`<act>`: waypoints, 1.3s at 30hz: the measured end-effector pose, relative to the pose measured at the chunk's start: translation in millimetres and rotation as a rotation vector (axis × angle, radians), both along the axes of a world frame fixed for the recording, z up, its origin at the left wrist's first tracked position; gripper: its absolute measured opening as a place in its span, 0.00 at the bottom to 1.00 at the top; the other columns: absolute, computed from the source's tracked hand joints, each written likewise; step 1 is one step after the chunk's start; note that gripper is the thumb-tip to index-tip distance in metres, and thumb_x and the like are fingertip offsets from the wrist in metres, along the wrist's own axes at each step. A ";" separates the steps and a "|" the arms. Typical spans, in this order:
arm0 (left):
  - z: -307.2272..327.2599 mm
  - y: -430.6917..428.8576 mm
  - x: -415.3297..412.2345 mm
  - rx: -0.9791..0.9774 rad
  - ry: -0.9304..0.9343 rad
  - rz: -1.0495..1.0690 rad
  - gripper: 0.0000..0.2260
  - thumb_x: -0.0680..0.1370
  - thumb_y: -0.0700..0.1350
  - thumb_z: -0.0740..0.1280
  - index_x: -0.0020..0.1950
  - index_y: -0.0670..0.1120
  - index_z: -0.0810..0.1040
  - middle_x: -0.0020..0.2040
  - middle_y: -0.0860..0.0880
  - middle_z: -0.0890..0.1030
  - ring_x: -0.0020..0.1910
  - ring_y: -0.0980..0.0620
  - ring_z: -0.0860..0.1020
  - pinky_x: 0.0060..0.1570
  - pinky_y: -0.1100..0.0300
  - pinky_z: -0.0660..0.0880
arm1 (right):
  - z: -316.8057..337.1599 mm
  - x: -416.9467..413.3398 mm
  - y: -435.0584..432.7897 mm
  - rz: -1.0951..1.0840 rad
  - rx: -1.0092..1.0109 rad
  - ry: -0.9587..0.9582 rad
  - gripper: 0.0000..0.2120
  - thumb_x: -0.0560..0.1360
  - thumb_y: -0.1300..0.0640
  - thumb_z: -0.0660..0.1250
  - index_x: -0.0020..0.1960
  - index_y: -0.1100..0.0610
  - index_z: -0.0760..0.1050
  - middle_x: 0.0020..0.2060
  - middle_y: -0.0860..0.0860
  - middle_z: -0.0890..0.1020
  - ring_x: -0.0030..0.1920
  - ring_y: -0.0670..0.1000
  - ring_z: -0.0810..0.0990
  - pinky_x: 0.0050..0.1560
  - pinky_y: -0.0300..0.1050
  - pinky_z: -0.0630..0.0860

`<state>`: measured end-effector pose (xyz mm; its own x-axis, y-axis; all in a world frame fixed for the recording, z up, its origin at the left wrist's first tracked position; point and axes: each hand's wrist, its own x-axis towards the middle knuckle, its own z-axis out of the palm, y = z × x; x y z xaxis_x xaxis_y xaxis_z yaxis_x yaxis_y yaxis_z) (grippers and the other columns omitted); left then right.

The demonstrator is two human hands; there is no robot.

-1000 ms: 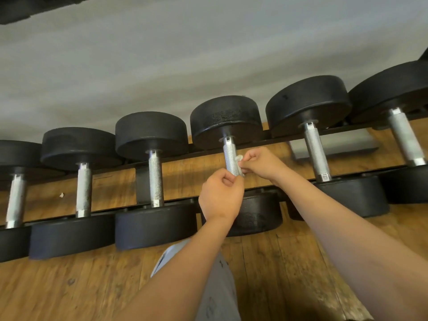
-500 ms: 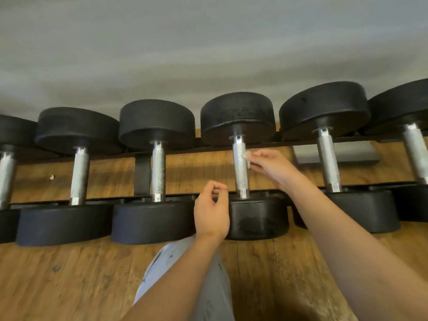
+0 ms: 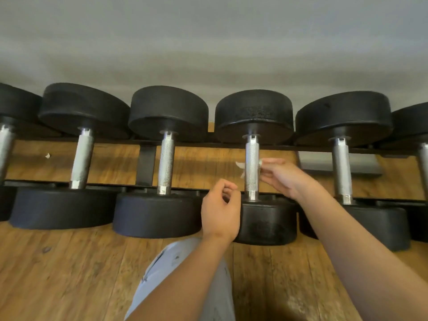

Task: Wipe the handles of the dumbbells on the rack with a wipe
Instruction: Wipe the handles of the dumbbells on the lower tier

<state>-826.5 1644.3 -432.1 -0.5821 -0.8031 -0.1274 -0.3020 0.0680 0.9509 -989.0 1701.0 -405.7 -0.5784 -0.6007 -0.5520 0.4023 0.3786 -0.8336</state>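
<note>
Left of the knurled steel handle [image 3: 252, 167] now being wiped, three other dumbbell handles lie across the rack [image 3: 146, 165], the neighbouring handle [image 3: 167, 163] being the closest of them. The left grip [image 3: 220, 212], a bare hand, hangs just below and left of the wiped handle, fingers loosely curled and holding nothing. The wipe [image 3: 239, 166] is a small pale scrap passed behind that handle, with one limp tail poking out on its left side. On the handle's right, the right grip [image 3: 281, 179] pinches the wipe's other end against the steel at about mid-length. Two more handles wait further right. The wipe looks thin, soft and likely to snag or tear on the rough knurling, so I judge it best kept wrapped round the handle and pulled snug. The dumbbell is heavy and should need no steadying. Compared with a second ago, the left grip has let go of the handle and dropped away, and the right grip has brought the wipe down from the handle's upper end to its middle.
</note>
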 end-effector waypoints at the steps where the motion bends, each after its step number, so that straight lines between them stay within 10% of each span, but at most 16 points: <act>1: 0.0 0.0 0.1 -0.008 0.008 0.007 0.05 0.79 0.41 0.64 0.44 0.49 0.77 0.39 0.53 0.78 0.39 0.59 0.76 0.44 0.62 0.75 | -1.8 6.5 -1.3 0.010 -0.025 -0.017 0.11 0.82 0.61 0.57 0.52 0.56 0.78 0.44 0.50 0.86 0.45 0.45 0.84 0.46 0.39 0.78; 7: 1.7 -0.4 0.1 0.004 0.027 -0.010 0.05 0.79 0.42 0.64 0.44 0.50 0.77 0.40 0.53 0.78 0.40 0.58 0.77 0.46 0.59 0.77 | 8.8 -1.9 7.3 0.124 0.145 0.188 0.07 0.79 0.62 0.64 0.53 0.56 0.80 0.47 0.49 0.84 0.46 0.44 0.84 0.40 0.32 0.78; 12: 3.4 1.0 0.4 0.014 0.024 -0.006 0.06 0.79 0.42 0.65 0.43 0.51 0.76 0.39 0.54 0.78 0.39 0.58 0.76 0.44 0.60 0.76 | 2.6 13.4 5.4 0.156 0.119 0.257 0.10 0.82 0.59 0.59 0.56 0.54 0.79 0.51 0.46 0.83 0.49 0.40 0.82 0.53 0.37 0.76; 16: 3.5 0.2 1.6 0.036 0.027 -0.016 0.06 0.79 0.42 0.65 0.43 0.51 0.76 0.39 0.54 0.78 0.39 0.58 0.76 0.42 0.62 0.74 | 15.5 4.2 10.3 0.246 0.230 0.273 0.09 0.80 0.63 0.62 0.53 0.55 0.80 0.48 0.48 0.84 0.47 0.42 0.83 0.40 0.32 0.78; 33: 3.8 0.7 1.3 0.026 0.003 0.002 0.05 0.78 0.43 0.65 0.43 0.50 0.77 0.40 0.53 0.79 0.41 0.57 0.77 0.43 0.64 0.74 | -1.6 4.3 12.9 0.305 0.116 0.079 0.12 0.82 0.59 0.58 0.60 0.56 0.78 0.54 0.53 0.84 0.55 0.50 0.83 0.61 0.45 0.76; 39: 5.6 0.4 0.9 0.020 0.002 -0.004 0.04 0.78 0.43 0.65 0.44 0.49 0.77 0.40 0.52 0.79 0.41 0.55 0.78 0.43 0.63 0.75 | 16.3 6.6 13.0 0.355 0.325 0.460 0.06 0.78 0.60 0.66 0.48 0.55 0.81 0.46 0.50 0.85 0.49 0.47 0.83 0.54 0.42 0.77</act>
<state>-825.6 1644.6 -426.4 -0.5854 -0.7982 -0.1422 -0.2999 0.0503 0.9526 -982.4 1713.9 -389.4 -0.5961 -0.6425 -0.4815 -0.1624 0.6838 -0.7113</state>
